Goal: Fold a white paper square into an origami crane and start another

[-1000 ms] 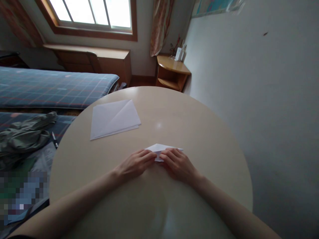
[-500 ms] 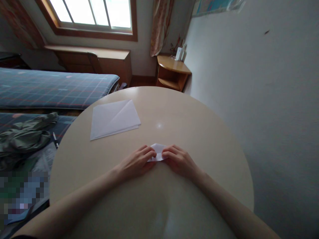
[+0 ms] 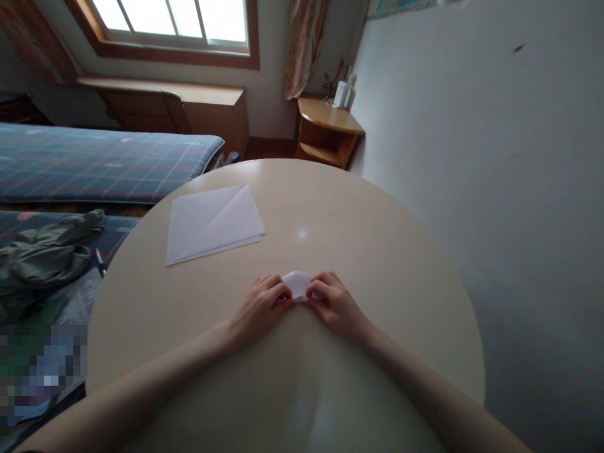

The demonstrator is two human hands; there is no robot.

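Observation:
A small folded piece of white paper [image 3: 297, 284] is held between my two hands, low over the middle of the round cream table [image 3: 387, 270]. My left hand [image 3: 265, 308] pinches its left side, fingers curled and thumb at the near edge. On the right side, my right hand [image 3: 337, 306] grips it the same way, with the thumb also at the near edge. Both thumb tips come close together there. My fingers cover the paper's two ends, so its full shape is hidden.
Farther back on the table's left lie white paper sheets [image 3: 214, 223] with a diagonal crease. Beyond the left edge are a plaid mattress [image 3: 108, 163], crumpled grey-green cloth [image 3: 51, 251] and a pen [image 3: 100, 261]. A wall [image 3: 519, 189] stands on the right, a corner shelf [image 3: 330, 119] behind.
My thumbs have moved in along the near edge of the folded paper, and that edge now looks turned up. The whole view has shifted slightly.

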